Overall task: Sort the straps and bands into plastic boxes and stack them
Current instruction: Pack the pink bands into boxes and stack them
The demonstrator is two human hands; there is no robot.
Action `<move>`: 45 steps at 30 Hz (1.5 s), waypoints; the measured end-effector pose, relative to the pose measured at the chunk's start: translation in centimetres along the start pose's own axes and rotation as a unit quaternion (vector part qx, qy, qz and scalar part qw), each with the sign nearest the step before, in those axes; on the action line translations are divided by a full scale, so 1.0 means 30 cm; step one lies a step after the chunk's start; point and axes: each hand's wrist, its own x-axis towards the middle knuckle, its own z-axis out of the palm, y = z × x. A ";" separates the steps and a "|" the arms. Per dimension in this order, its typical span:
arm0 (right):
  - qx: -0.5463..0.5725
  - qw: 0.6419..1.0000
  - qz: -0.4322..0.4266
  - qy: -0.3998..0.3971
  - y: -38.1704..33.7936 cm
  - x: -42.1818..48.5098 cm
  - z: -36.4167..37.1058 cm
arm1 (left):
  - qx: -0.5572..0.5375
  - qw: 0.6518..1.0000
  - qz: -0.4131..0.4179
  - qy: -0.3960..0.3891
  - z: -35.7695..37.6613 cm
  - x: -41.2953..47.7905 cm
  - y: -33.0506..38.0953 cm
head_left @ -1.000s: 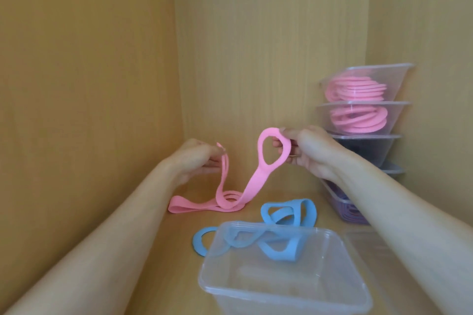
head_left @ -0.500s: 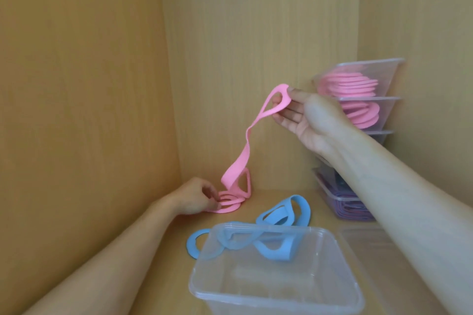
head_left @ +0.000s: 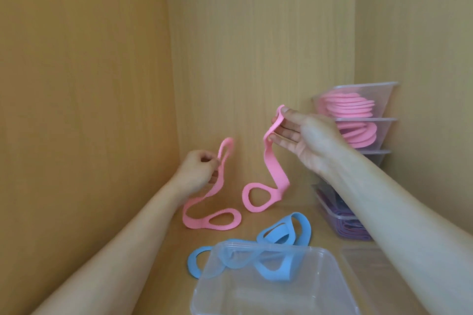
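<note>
Two pink straps are up in the air, one in each hand. The left hand has its fingers curled tight and pinches the left pink strap just under its top loop. That strap hangs down, and its bottom loop lies flat on the wooden shelf. The right hand is higher up. It holds the top of the right pink strap between the thumb and the fingers. This strap twists on its way down, and its bottom loop touches the shelf near the back wall. The two straps do not touch each other, and the hands are well apart.

Half a second ago, the left hand was low on the shelf, on a small heap of pink. The right hand held one strap high above that heap. Now the left hand has come up with its own strap, the right hand has come down a little, and the heap is pulled apart.

Nearer the camera, the blue straps lie in a tangle on the shelf. Part of them is behind the clear box at the front. On the right stands a stack of boxes. The top two hold pink bands. The bottom box holds purple bands.
</note>
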 end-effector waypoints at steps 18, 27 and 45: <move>-0.040 0.996 0.044 -0.059 0.048 -0.007 0.015 | 0.113 0.958 0.241 -0.106 0.022 -0.106 0.257; 0.027 0.997 0.061 -0.046 0.045 -0.010 0.016 | 0.113 0.954 0.244 -0.130 0.043 -0.124 0.269; -0.218 0.971 -0.080 -0.061 0.033 0.011 -0.025 | -0.032 0.978 0.140 -0.150 -0.002 -0.096 0.285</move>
